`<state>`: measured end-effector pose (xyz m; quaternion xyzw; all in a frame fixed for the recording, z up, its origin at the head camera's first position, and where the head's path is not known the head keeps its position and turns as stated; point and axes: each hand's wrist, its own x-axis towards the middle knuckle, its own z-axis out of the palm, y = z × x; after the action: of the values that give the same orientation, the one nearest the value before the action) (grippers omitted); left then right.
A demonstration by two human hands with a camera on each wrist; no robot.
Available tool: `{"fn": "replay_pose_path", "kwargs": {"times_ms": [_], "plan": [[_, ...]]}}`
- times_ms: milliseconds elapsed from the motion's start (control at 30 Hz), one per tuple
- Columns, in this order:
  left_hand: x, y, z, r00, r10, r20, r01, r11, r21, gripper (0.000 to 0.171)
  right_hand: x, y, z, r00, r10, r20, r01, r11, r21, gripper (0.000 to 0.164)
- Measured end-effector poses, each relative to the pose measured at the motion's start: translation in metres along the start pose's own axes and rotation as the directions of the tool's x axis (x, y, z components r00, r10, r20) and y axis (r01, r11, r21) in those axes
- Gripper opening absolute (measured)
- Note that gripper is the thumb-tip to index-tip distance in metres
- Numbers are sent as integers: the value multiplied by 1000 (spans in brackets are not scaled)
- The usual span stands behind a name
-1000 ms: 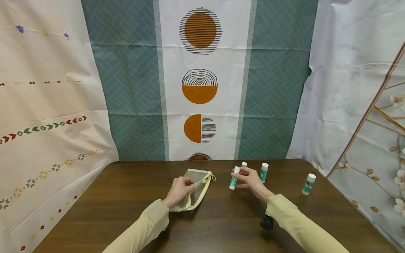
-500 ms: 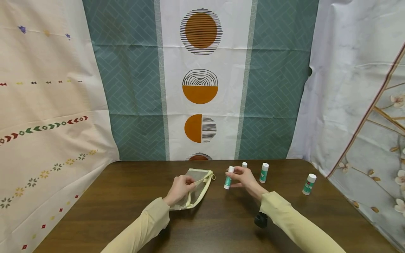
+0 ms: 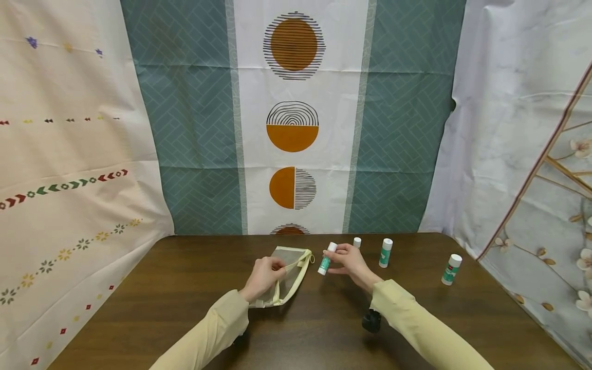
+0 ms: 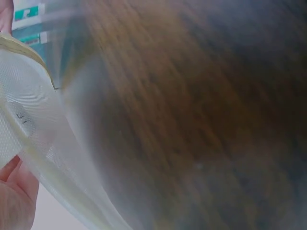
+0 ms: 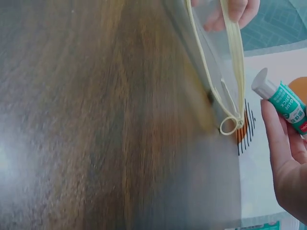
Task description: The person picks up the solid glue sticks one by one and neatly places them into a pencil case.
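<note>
A pale-yellow mesh zipper pouch [image 3: 291, 280] lies on the table, its mouth parted on the right side. My left hand [image 3: 264, 277] pinches the pouch's upper edge between thumb and fingers; in the right wrist view the two zipper edges stand apart, with a ring pull [image 5: 229, 126] at the corner. Just right of the pouch, my right hand [image 3: 349, 262] holds a green-and-white glue stick [image 3: 327, 259], tilted and apart from the pouch. In the right wrist view the glue stick [image 5: 288, 103] shows its label and white end beside the fingers.
Behind my right hand stands a glue stick [image 3: 357, 242], mostly hidden. Another glue stick [image 3: 386, 253] stands upright just right of it. Farther right is one more glue stick [image 3: 451, 269]. Patterned cloth [image 3: 398, 128] hangs behind the dark wooden table [image 3: 194, 267].
My right hand has moved left with the glue stick, closer to the pouch, and the stick has tilted more. The left hand keeps its place on the pouch.
</note>
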<state>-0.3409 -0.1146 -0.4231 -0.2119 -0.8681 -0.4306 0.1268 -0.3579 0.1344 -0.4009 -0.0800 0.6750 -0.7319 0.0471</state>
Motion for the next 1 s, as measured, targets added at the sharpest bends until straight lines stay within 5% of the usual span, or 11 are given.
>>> {"fn": "replay_pose_path", "kwargs": {"times_ms": [200, 1000], "plan": [[0, 1, -1, 1000, -6, -9, 6, 1000, 15, 11, 1, 0, 5, 999, -5, -54, 6, 1000, 14, 33], [0, 3, 1, 1000, -12, -28, 12, 1000, 5, 12, 1, 10, 26, 999, 17, -49, -16, 1000, 14, 33]]}}
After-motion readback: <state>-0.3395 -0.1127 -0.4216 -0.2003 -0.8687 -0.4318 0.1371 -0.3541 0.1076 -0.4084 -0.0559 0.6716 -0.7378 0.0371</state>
